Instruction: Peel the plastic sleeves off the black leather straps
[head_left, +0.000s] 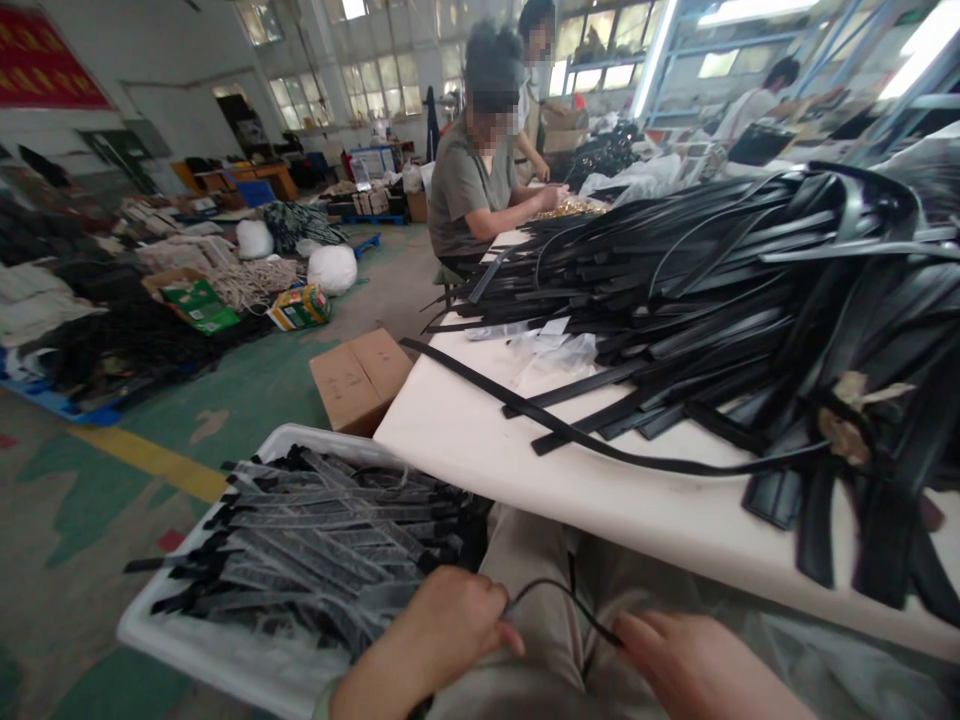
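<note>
My left hand (pixel 450 622) is closed above my lap, at the edge of the white tub. My right hand (pixel 667 650) is closed too, a little to the right, its outline smeared by motion. Between them a thin black strap (pixel 556 583) arches up, one end going into each hand. Many black straps in clear plastic sleeves (pixel 322 535) lie heaped in the white tub (pixel 281 436) at my left. On the table ahead rises a large pile of loose black straps (pixel 675 270), and one long strap (pixel 487 378) from it curves along the near side.
The white table (pixel 442 430) reaches over my knees. A cardboard box (pixel 360 378) stands on the floor beyond the tub. At the table's far end a person in a grey shirt (pixel 465 175) handles small items, with two others behind. Pallets of goods (pixel 82 335) fill the left.
</note>
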